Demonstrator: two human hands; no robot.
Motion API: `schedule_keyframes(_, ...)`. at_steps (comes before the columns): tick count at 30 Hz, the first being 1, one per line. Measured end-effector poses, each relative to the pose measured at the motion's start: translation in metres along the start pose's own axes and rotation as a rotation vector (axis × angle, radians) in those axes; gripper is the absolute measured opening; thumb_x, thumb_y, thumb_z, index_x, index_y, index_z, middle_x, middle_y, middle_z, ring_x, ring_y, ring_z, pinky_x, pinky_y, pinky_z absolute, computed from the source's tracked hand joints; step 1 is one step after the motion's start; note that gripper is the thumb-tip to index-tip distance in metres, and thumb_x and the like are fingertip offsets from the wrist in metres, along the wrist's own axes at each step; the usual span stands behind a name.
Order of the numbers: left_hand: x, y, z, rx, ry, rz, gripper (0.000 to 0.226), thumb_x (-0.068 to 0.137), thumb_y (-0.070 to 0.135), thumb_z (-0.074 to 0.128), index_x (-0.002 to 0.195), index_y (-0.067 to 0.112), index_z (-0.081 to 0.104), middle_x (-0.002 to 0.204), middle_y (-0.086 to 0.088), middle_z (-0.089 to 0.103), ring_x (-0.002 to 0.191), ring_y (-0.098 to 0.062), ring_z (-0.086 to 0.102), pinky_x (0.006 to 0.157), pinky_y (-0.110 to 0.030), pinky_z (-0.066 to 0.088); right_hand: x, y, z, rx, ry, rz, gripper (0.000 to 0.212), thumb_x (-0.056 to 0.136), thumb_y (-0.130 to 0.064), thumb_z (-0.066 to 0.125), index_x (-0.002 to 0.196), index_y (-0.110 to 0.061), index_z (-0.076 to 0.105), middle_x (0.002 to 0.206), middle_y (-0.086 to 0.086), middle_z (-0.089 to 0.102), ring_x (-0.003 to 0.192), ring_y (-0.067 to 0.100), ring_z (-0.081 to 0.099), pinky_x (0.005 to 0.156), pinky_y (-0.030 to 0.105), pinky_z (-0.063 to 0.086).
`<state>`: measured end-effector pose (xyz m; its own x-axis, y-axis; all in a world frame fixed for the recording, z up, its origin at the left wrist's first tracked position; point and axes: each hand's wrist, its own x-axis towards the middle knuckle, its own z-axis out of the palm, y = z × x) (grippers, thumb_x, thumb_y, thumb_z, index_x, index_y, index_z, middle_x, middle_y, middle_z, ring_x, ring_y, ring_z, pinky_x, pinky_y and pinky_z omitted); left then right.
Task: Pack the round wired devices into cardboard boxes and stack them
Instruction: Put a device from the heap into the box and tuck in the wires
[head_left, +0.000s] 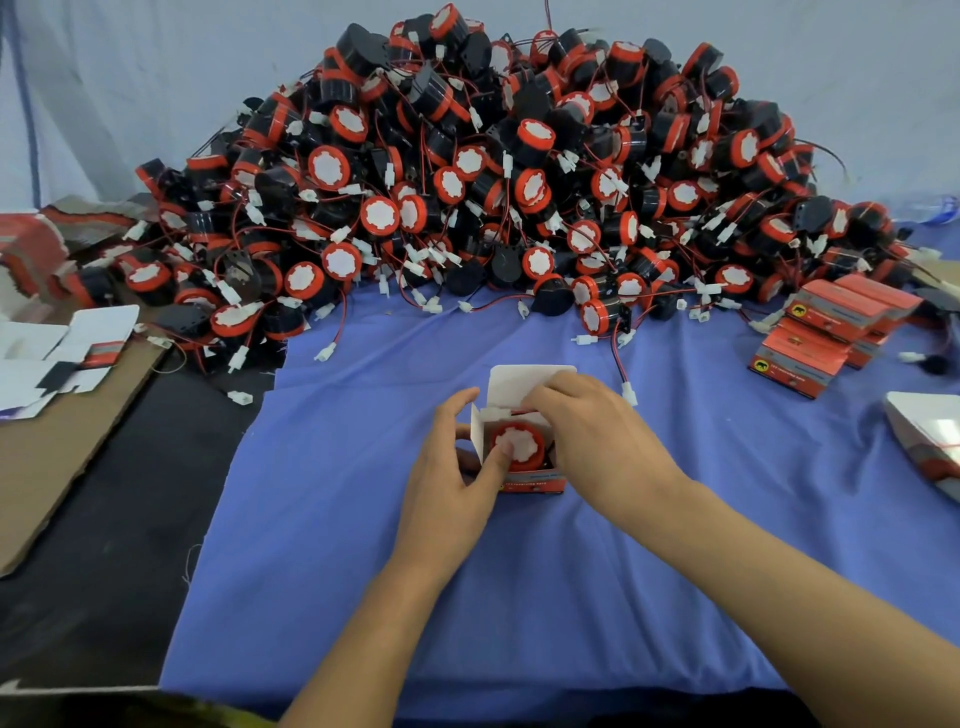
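Device (one, red-faced) sits in one open box, gripped by left hand and right hand.

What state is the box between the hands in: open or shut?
Open: the box has its white flap standing up, and the round device shows inside.

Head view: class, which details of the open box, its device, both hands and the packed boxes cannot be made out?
- Body and wire of the device: head view, hidden by the open box walls and the left hand.
- Whether the right hand pinches the flap: head view, hidden by its own back.
- Print on the packed boxes: head view, blurred and too small.
- Far side of the white pack: head view, cut by the right edge.
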<state>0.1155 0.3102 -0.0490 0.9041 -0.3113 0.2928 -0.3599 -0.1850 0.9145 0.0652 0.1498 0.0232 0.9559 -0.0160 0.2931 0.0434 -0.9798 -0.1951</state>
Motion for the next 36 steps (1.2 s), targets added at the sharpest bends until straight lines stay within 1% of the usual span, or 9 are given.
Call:
schedule_keyframes(2, -0.001, -0.001, 0.000, 0.001, 0.002, 0.015, 0.055, 0.095, 0.041, 0.070, 0.132, 0.065, 0.037, 0.101, 0.025, 0.063, 0.075, -0.011, 0.066, 0.062, -0.019, 0.054, -0.001, -0.003, 0.005, -0.013, 0.065, 0.022, 0.021, 0.083, 0.001, 0.070, 0.102, -0.009, 0.074, 0.108, 0.006, 0.059, 0.099, 0.027, 0.051, 0.063, 0.046, 0.054)
schedule_keyframes(5, -0.001, -0.002, 0.001, 0.017, 0.003, 0.028, 0.045, 0.092, 0.049, 0.066, 0.126, 0.066, 0.041, 0.098, 0.021, 0.062, 0.075, -0.013, 0.066, 0.064, -0.027, 0.056, -0.001, -0.010, 0.009, -0.047, 0.129, 0.039, 0.023, 0.074, 0.002, 0.079, 0.094, -0.008, 0.074, 0.098, 0.007, 0.065, 0.091, 0.030, 0.059, 0.050, 0.033, 0.041)
schedule_keyframes(8, -0.001, -0.004, 0.001, 0.047, 0.000, 0.047, 0.038, 0.098, 0.040, 0.064, 0.121, 0.063, 0.045, 0.098, 0.015, 0.063, 0.077, -0.014, 0.065, 0.065, -0.027, 0.054, 0.002, -0.015, 0.006, -0.151, 0.143, 0.026, 0.026, 0.068, 0.001, 0.080, 0.089, -0.011, 0.070, 0.092, 0.006, 0.068, 0.085, 0.031, 0.064, 0.053, 0.030, 0.030)
schedule_keyframes(16, -0.005, -0.001, 0.002, 0.075, 0.040, 0.025, 0.021, 0.106, 0.030, 0.053, 0.116, 0.048, 0.047, 0.083, 0.017, 0.064, 0.069, -0.010, 0.060, 0.056, -0.016, 0.041, 0.003, -0.015, 0.004, -0.128, 0.094, 0.072, 0.015, 0.085, -0.007, 0.068, 0.098, -0.011, 0.063, 0.101, 0.007, 0.059, 0.092, 0.031, 0.057, 0.058, 0.034, 0.032)
schedule_keyframes(23, -0.004, 0.004, -0.001, 0.102, 0.014, 0.082, 0.033, 0.105, 0.036, 0.056, 0.122, 0.063, 0.046, 0.104, 0.020, 0.060, 0.086, -0.012, 0.060, 0.072, -0.015, 0.046, 0.000, -0.010, 0.004, -0.069, 0.065, 0.042, 0.022, 0.085, -0.003, 0.064, 0.106, -0.010, 0.065, 0.105, 0.008, 0.060, 0.086, 0.034, 0.056, 0.060, 0.036, 0.034)
schedule_keyframes(27, -0.007, 0.005, -0.001, 0.066, 0.034, 0.121, 0.022, 0.102, 0.032, 0.063, 0.121, 0.043, 0.061, 0.112, 0.016, 0.055, 0.092, -0.010, 0.060, 0.076, -0.012, 0.046, -0.005, -0.011, 0.011, 0.033, 0.176, 0.062, 0.012, 0.090, -0.009, 0.065, 0.098, -0.012, 0.056, 0.104, 0.003, 0.057, 0.072, 0.032, 0.053, 0.052, 0.035, 0.035)
schedule_keyframes(30, -0.009, 0.007, 0.000, 0.118, 0.074, 0.100, 0.019, 0.102, 0.026, 0.064, 0.112, 0.042, 0.061, 0.112, 0.015, 0.052, 0.093, -0.003, 0.061, 0.074, -0.007, 0.046, -0.013, -0.011, 0.021, 0.142, 0.293, 0.142, 0.025, 0.090, -0.027, 0.074, 0.081, -0.014, 0.054, 0.102, -0.003, 0.053, 0.085, 0.021, 0.050, 0.063, 0.034, 0.045)
schedule_keyframes(33, -0.010, 0.013, 0.001, 0.181, 0.100, 0.066, 0.009, 0.100, 0.033, 0.064, 0.103, 0.042, 0.060, 0.107, 0.016, 0.052, 0.091, 0.000, 0.062, 0.073, -0.011, 0.048, -0.017, -0.010, 0.029, 0.173, 0.348, 0.274, 0.028, 0.082, -0.041, 0.081, 0.079, -0.021, 0.061, 0.109, -0.007, 0.047, 0.101, 0.013, 0.038, 0.085, 0.021, 0.038)
schedule_keyframes(36, -0.011, 0.017, 0.003, 0.293, 0.122, 0.051, 0.008, 0.098, 0.039, 0.061, 0.101, 0.031, 0.062, 0.101, 0.013, 0.053, 0.085, -0.003, 0.061, 0.071, -0.030, 0.054, -0.012, -0.005, 0.027, 0.467, 0.181, 0.451, 0.025, 0.080, -0.037, 0.084, 0.093, -0.029, 0.065, 0.106, -0.015, 0.039, 0.093, -0.011, 0.044, 0.072, 0.002, 0.036)
